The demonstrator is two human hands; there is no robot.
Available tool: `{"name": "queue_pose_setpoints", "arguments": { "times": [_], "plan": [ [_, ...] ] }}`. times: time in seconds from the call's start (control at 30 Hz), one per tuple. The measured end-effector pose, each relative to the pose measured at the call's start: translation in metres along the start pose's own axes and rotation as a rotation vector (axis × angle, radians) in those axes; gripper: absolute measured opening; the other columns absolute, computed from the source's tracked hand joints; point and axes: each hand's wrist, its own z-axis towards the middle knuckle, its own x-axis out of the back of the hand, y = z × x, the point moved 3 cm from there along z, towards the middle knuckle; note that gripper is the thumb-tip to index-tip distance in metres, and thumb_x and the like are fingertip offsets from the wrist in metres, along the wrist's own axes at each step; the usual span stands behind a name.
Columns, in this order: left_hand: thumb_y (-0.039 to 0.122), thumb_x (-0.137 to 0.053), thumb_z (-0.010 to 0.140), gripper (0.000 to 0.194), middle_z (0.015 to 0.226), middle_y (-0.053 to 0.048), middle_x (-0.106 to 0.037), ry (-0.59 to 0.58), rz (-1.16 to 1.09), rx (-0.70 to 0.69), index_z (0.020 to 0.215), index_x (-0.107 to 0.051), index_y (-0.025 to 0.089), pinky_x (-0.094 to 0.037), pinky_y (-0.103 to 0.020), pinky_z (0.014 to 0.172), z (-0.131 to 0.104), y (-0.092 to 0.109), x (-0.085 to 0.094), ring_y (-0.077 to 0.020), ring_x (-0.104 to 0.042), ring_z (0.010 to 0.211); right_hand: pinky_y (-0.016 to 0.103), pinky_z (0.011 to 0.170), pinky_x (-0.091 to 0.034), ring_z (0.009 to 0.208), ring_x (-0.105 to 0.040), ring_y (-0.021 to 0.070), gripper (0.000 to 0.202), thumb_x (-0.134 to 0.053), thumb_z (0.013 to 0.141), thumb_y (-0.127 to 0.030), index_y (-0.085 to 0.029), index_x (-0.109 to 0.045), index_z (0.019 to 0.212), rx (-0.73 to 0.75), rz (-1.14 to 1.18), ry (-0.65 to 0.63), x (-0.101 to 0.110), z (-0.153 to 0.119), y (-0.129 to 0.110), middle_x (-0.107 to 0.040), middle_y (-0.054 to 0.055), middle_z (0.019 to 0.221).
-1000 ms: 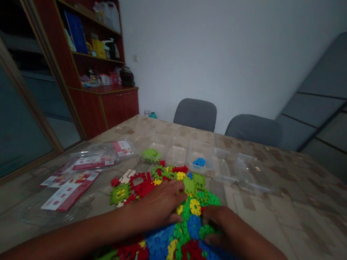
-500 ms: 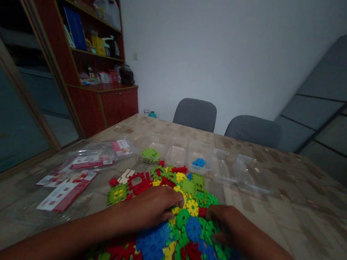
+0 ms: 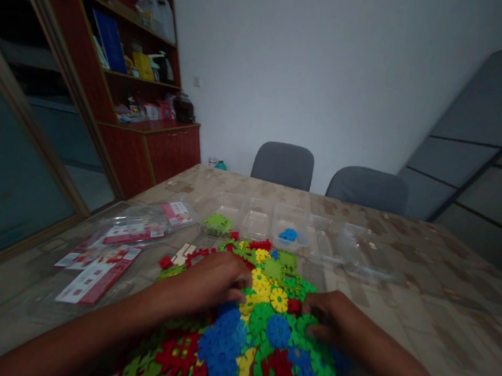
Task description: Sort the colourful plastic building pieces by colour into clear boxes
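Note:
A heap of plastic building pieces (image 3: pixel 223 351) in blue, green, red and yellow spreads over the table before me. My left hand (image 3: pixel 222 278) is at the heap's left side, its fingers curled beside yellow notched discs (image 3: pixel 261 284); what lies between its fingertips is hidden. On the right, my right hand (image 3: pixel 330 313) has thumb and fingers closed about a green notched disc (image 3: pixel 307 324). A red piece (image 3: pixel 294 306) and a yellow disc (image 3: pixel 278 299) lie just left of its fingertips. A blue disc (image 3: pixel 278 331) rests between the hands.
Behind the heap stands a row of clear plastic boxes (image 3: pixel 255 226). One holds light green pieces (image 3: pixel 218 223), another blue pieces (image 3: pixel 288 235). Clear lids with printed cards (image 3: pixel 99 274) lie at left. Two grey chairs (image 3: pixel 282 164) stand beyond the table (image 3: pixel 417 288).
My left hand has shifted left and slightly up, uncovering more yellow and blue pieces. My right hand has moved slightly right, and its thumb and fingers have drawn closer together.

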Motion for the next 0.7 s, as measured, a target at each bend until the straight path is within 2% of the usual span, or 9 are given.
{"name": "queue_pose_setpoints", "arguments": {
  "times": [0.13,0.3,0.37,0.47,0.6,0.7],
  "plan": [
    [0.024,-0.070,0.086,0.018,0.072,0.002,-0.064,0.016,0.040,0.053,0.072,-0.060,0.019,-0.031,-0.025,0.057,-0.001,-0.007,0.010,-0.0168,-0.060,0.068,0.024,0.055,-0.031,0.062,-0.048,0.0129,0.008,-0.058,0.071,-0.009,-0.017,-0.061,0.069,-0.074,-0.057,-0.008,0.010,-0.003,-0.004,-0.053,-0.004,0.064],
    [0.027,-0.063,0.092,0.007,0.087,-0.001,-0.067,0.139,-0.022,0.039,0.089,-0.061,0.021,-0.038,-0.026,0.068,-0.005,-0.006,0.019,-0.0189,-0.061,0.080,0.028,0.069,-0.044,0.079,-0.063,0.0204,0.033,-0.059,0.071,-0.008,-0.018,-0.073,0.099,-0.042,-0.049,-0.035,0.008,-0.007,-0.005,-0.071,0.004,0.088],
    [0.030,-0.061,0.093,0.011,0.083,0.001,-0.065,0.116,-0.081,0.030,0.088,-0.060,0.020,-0.037,-0.025,0.066,-0.005,-0.004,0.017,-0.0172,-0.060,0.075,0.030,0.073,-0.046,0.082,-0.064,0.0215,0.037,-0.060,0.070,-0.007,-0.019,-0.073,0.103,-0.028,-0.044,-0.020,0.005,-0.005,-0.002,-0.073,0.005,0.094],
    [0.028,-0.063,0.091,0.011,0.075,0.002,-0.062,0.048,-0.124,0.054,0.084,-0.059,0.020,-0.035,-0.024,0.060,-0.004,0.000,0.011,-0.0160,-0.058,0.069,0.029,0.069,-0.046,0.076,-0.063,0.0201,0.035,-0.059,0.070,-0.007,-0.020,-0.074,0.099,-0.007,-0.039,-0.017,0.002,-0.003,0.006,-0.073,0.004,0.087],
    [0.017,-0.065,0.088,0.006,0.083,0.001,-0.064,0.011,-0.106,0.041,0.087,-0.060,0.021,-0.038,-0.024,0.067,0.000,0.006,0.000,-0.0179,-0.062,0.079,0.027,0.066,-0.044,0.074,-0.062,0.0189,0.041,-0.058,0.065,-0.005,-0.019,-0.073,0.101,0.006,-0.049,-0.014,0.003,-0.002,0.011,-0.072,0.003,0.085],
    [0.014,-0.062,0.090,0.008,0.091,0.000,-0.066,0.017,-0.086,0.013,0.092,-0.061,0.021,-0.041,-0.026,0.074,0.000,0.008,-0.003,-0.0199,-0.062,0.088,0.026,0.063,-0.042,0.073,-0.062,0.0188,0.033,-0.055,0.067,-0.004,-0.017,-0.073,0.092,-0.019,-0.079,-0.026,0.008,-0.005,0.007,-0.070,0.002,0.081]
  ]
}}
